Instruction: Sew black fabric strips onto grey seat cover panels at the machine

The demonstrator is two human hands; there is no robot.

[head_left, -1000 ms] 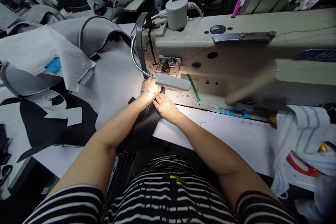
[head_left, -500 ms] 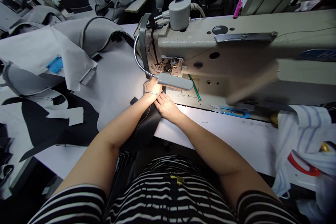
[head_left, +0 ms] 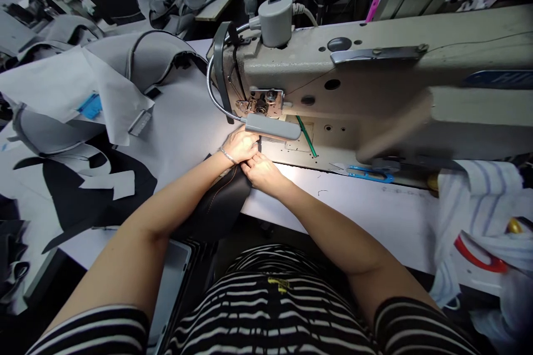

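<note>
Left hand (head_left: 241, 145): at needle end of sewing machine (head_left: 308, 75), partly under lamp (head_left: 272, 126); fingers close together, bent down over the work; tips hidden, can't tell if pinching.
Right hand (head_left: 263, 173): just beside left, fingers curled and pressed together, tips at edge of black piece (head_left: 229, 199); can't tell if pinching.
Black piece: under and between both hands, orange stitch line showing, near end hanging over front edge of white tabletop (head_left: 333, 199).
Grey fabric (head_left: 183, 105): spread left of machine, dark-edged curve at back.
Bracelet (head_left: 228, 155): on left wrist.
Machine bed: green stick (head_left: 307, 136) lying slanted, right of lamp; blue thread snips (head_left: 370, 174) at front edge, farther right.
Right end: striped cloth (head_left: 487, 194) bunched, red handle (head_left: 478, 256) beside it.
Far left: blue item (head_left: 90, 105) on white sheet (head_left: 45, 80).
</note>
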